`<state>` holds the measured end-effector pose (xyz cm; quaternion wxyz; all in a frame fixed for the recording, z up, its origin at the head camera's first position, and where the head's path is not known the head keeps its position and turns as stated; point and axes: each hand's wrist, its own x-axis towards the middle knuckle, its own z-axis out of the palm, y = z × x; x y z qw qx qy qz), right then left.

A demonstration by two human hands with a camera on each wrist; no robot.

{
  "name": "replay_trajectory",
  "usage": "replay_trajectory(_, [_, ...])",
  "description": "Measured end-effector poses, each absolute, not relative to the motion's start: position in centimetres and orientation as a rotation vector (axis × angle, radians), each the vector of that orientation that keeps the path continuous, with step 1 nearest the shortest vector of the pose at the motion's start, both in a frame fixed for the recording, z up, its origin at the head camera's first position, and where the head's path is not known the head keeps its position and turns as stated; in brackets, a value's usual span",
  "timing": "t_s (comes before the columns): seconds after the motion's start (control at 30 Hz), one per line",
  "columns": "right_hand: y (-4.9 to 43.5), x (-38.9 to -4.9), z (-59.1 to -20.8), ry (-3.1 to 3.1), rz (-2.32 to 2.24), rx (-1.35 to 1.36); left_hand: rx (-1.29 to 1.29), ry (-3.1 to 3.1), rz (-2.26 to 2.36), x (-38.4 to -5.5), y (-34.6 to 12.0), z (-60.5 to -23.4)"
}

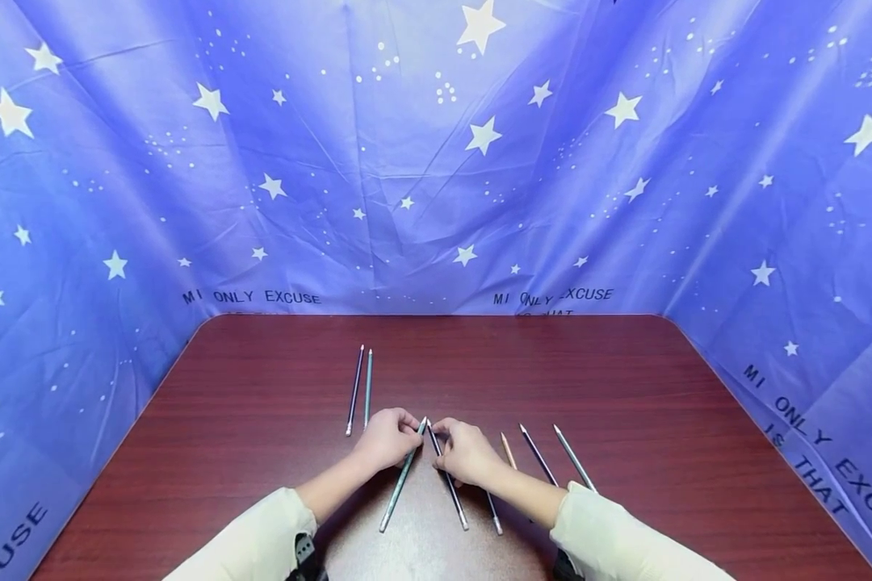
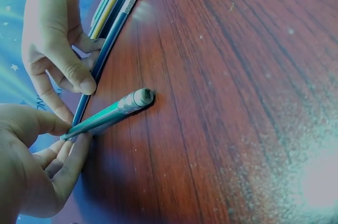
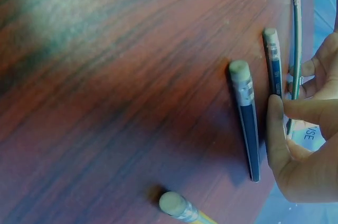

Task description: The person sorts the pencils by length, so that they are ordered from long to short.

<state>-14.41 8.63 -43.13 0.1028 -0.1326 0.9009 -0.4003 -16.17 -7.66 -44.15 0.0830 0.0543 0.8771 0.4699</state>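
Note:
My left hand (image 1: 388, 438) pinches a green pencil (image 1: 400, 494) near its pointed end, its eraser end slanting toward me. In the left wrist view, thumb and fingers meet at the far end of the green pencil (image 2: 103, 118). Close on the right, my right hand (image 1: 468, 453) holds a dark blue pencil (image 1: 452, 492) between thumb and fingers. The two tips nearly meet between the hands. From the right wrist, the dark blue pencil (image 3: 275, 68) shows its eraser end, while the right hand (image 3: 309, 155) covers its lower part.
Left of the hands lie a dark pencil (image 1: 354, 391) and a teal pencil (image 1: 367, 389), side by side. Under and beyond the right forearm are another dark pencil (image 1: 494, 514), a yellow pencil (image 1: 509, 452), a navy pencil (image 1: 538, 455) and a green-grey pencil (image 1: 574, 457). A starry blue cloth (image 1: 407, 161) surrounds the brown table (image 1: 262, 355).

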Motion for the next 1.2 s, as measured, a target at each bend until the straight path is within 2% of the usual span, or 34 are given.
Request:
replay_trajectory(0.37, [8.67,-14.52,-43.18,2.611,-1.23,-0.382,0.038,2.451,1.593,-16.3,-7.89,-44.1])
replay_trajectory(1.2, [9.33,-15.31,-42.8,2.282,-1.582,-0.091,-0.097,2.165,1.835,-16.38,-8.05,-44.23])
